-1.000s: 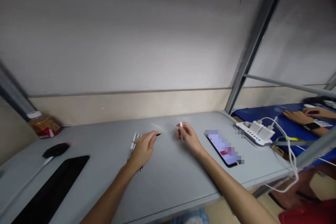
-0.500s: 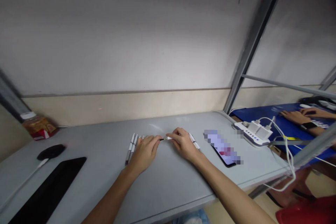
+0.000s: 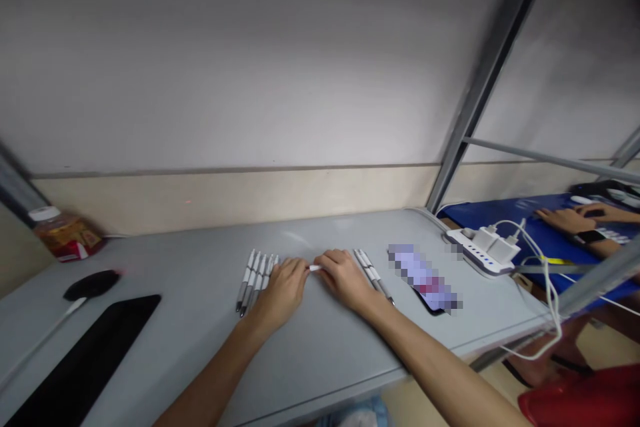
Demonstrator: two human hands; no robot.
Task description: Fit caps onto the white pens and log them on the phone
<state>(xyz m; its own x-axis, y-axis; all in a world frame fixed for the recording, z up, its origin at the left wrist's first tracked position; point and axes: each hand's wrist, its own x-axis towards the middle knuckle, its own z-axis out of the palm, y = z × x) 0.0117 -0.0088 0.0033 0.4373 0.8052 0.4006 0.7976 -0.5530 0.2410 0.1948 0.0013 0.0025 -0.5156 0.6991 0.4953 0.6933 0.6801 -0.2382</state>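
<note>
Between my two hands, just above the grey desk, a short white stretch of a pen (image 3: pixel 314 268) shows; its ends are hidden in my fingers. My left hand (image 3: pixel 284 288) pinches the left end. The fingers of my right hand (image 3: pixel 344 279) are curled round the right end. Several white-and-grey pens (image 3: pixel 249 282) lie side by side next to my left hand, partly covered by it. Just right of my right hand lie more pens of the same look (image 3: pixel 370 269), side by side and slanted.
A phone (image 3: pixel 423 280) lies to the right, near a white power strip (image 3: pixel 480 252) with chargers and cables. At left are a black tablet-like slab (image 3: pixel 95 353), a round black pad (image 3: pixel 91 285) and a bottle (image 3: pixel 65 235). Another person's hands (image 3: pixel 565 221) rest on a blue desk (image 3: pixel 480 220).
The dark tip and small gap between my hands have gone; a continuous white piece now spans them. My right fingers have curled further round. The view has shifted slightly.
</note>
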